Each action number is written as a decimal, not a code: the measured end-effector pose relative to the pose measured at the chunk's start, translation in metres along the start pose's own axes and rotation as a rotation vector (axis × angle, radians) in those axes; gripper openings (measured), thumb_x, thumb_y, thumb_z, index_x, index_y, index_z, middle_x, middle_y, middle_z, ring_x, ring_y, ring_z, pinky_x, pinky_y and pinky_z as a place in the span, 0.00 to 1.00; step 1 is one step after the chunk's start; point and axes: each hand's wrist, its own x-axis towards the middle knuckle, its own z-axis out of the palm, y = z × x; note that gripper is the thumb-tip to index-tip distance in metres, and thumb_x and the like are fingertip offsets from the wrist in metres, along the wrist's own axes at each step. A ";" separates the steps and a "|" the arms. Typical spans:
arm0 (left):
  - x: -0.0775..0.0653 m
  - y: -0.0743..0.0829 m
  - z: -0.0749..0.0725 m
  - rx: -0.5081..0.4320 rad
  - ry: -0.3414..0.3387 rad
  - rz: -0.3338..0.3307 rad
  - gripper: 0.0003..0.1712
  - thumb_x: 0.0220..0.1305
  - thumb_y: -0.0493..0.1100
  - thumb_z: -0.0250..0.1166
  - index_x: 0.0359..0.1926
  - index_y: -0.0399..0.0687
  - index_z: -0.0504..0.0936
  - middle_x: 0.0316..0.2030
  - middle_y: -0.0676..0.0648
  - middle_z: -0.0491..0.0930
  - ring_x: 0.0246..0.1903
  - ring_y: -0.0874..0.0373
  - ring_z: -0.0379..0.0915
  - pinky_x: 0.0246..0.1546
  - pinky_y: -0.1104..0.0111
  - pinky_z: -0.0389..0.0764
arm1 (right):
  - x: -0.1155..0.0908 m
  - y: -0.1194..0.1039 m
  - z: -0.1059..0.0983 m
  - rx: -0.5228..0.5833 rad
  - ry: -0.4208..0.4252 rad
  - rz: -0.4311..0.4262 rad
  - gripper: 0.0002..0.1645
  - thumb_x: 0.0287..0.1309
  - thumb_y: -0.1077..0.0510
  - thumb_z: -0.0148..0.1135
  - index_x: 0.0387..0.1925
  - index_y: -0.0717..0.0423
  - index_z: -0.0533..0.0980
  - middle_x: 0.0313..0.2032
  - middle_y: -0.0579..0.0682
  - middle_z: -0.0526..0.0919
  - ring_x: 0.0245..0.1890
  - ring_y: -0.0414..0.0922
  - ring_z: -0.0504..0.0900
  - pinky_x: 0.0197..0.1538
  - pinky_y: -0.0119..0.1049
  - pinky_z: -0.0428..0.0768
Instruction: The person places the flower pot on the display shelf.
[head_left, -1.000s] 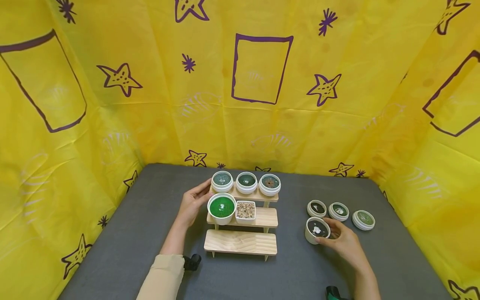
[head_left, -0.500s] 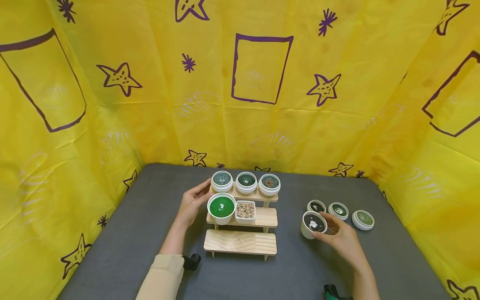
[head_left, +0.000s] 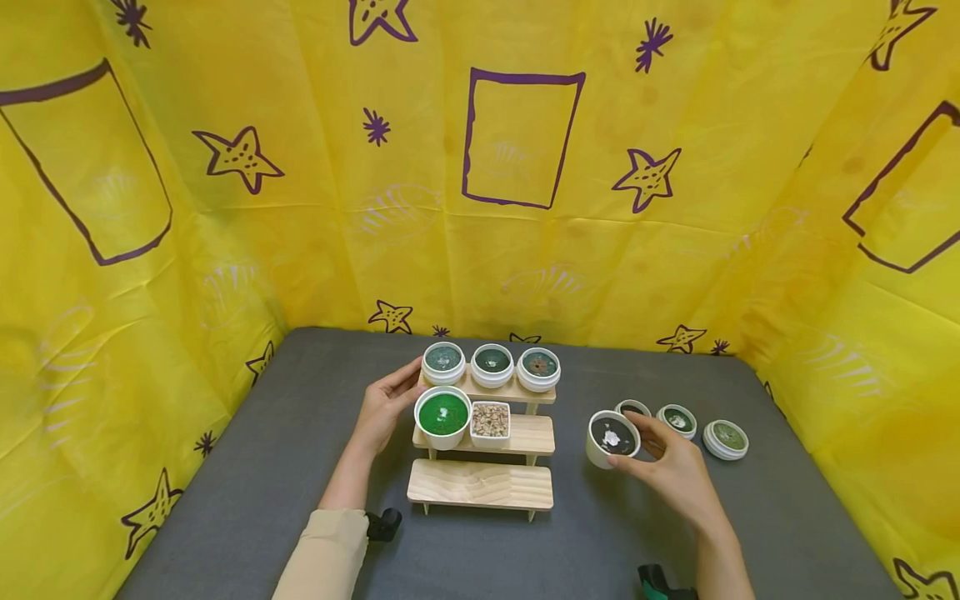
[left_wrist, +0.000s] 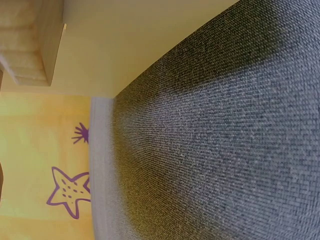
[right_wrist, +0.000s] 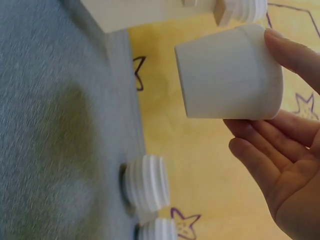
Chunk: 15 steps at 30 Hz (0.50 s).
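Observation:
My right hand (head_left: pixel 671 467) pinches a white cup (head_left: pixel 596 450) by its rim, thumb on the near side and fingers on the far side. Its top is dark with a white patch. In the right wrist view the cup (right_wrist: pixel 225 75) is raised off the table and tilted. My left hand (head_left: pixel 382 408) holds the left end of the top tier of a three-tier wooden stand (head_left: pixel 483 483). Three white ribbed pots (head_left: pixel 492 377) stand along that tier. On the middle tier are a larger white cup with a bright green top (head_left: pixel 443 443) and a square white dish of pebble-like bits (head_left: pixel 491 421).
On the grey table (head_left: pixel 300 417), right of the stand, are a partly hidden dark-topped pot (head_left: pixel 632 406), a green-topped pot (head_left: pixel 677 421) and a pale green-topped pot (head_left: pixel 726 439). Yellow cloth (head_left: pixel 480 250) with purple drawings encloses the back and sides.
My right hand has moved left and slightly away from me with the white cup, which now overlaps the dark-topped pot behind it. The left hand and stand have stayed put.

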 end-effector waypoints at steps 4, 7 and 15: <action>0.000 0.000 0.000 0.004 -0.001 0.001 0.31 0.62 0.25 0.61 0.67 0.24 0.66 0.48 0.71 0.82 0.52 0.77 0.77 0.56 0.81 0.77 | 0.000 -0.009 0.002 0.047 0.009 -0.040 0.44 0.41 0.48 0.81 0.62 0.53 0.75 0.54 0.53 0.84 0.47 0.19 0.76 0.52 0.12 0.76; 0.000 0.000 0.000 0.011 -0.001 -0.003 0.31 0.62 0.26 0.61 0.67 0.25 0.66 0.48 0.71 0.82 0.53 0.77 0.77 0.56 0.82 0.77 | 0.000 -0.015 0.003 0.078 0.018 -0.081 0.43 0.42 0.50 0.81 0.62 0.55 0.75 0.56 0.54 0.83 0.48 0.20 0.77 0.53 0.13 0.76; 0.000 -0.001 -0.001 0.016 -0.002 -0.007 0.31 0.62 0.26 0.61 0.67 0.26 0.66 0.48 0.71 0.81 0.53 0.77 0.76 0.56 0.82 0.77 | -0.002 -0.030 0.010 0.182 0.037 -0.146 0.41 0.40 0.57 0.82 0.59 0.56 0.77 0.55 0.58 0.83 0.48 0.21 0.78 0.53 0.11 0.75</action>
